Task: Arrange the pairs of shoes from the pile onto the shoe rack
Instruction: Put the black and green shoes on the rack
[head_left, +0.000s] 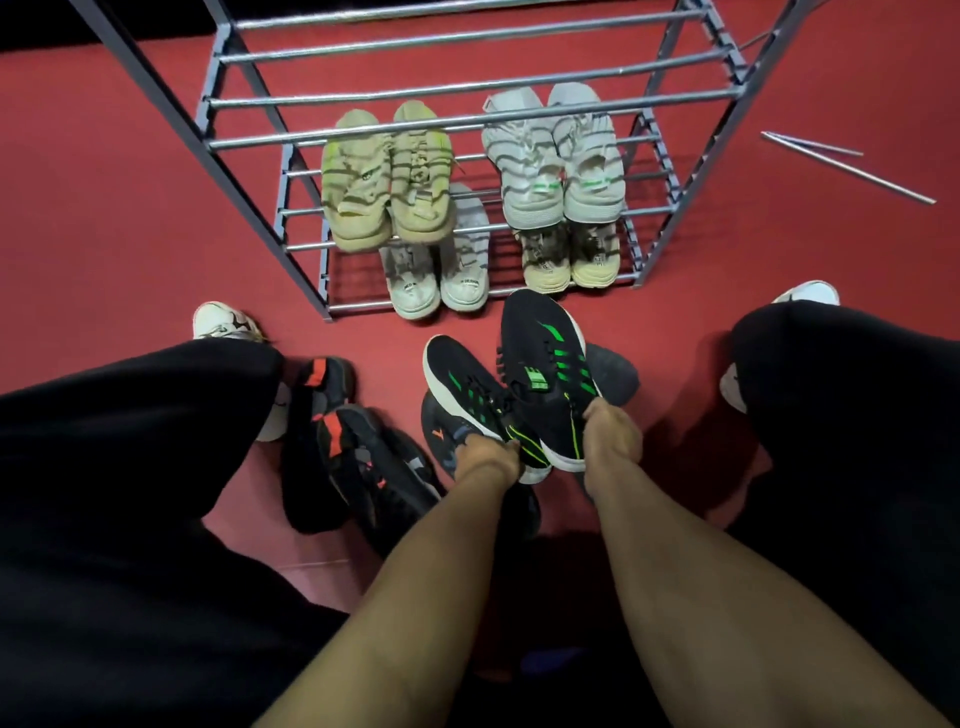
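Left hand grips the heel of the left black-green shoe, fingers curled round it. Right hand grips the heel of the right black-green shoe likewise. Both shoes sit just before the rack, toes toward it. On the rack's lowest tier, a white shoe reads "DESIGN".

Prob. home entryway: red floor, metal shoe rack w/ sneakers.
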